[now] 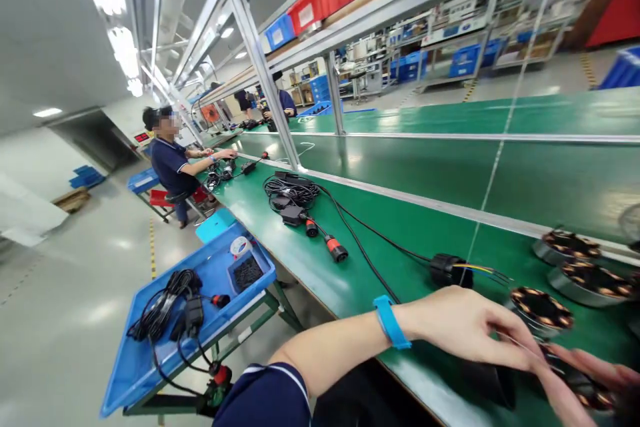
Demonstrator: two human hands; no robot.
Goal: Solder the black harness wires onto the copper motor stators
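At the lower right my left hand, with a blue wristband, has its fingers closed in a pinch on a thin pale wire. My right hand shows only in part at the right edge, its fingers against a motor stator with copper windings. Both hands are close together over this stator. Just behind them another stator lies on the green bench. A black cylindrical housing is partly hidden under my left hand. Beyond my wrist lies a black round connector with coloured wire ends.
More stators stand at the right. A coiled black cable with orange-ringed plugs lies on the bench. A blue tray with cables stands at left. A metal post rises mid-bench; a co-worker sits farther along.
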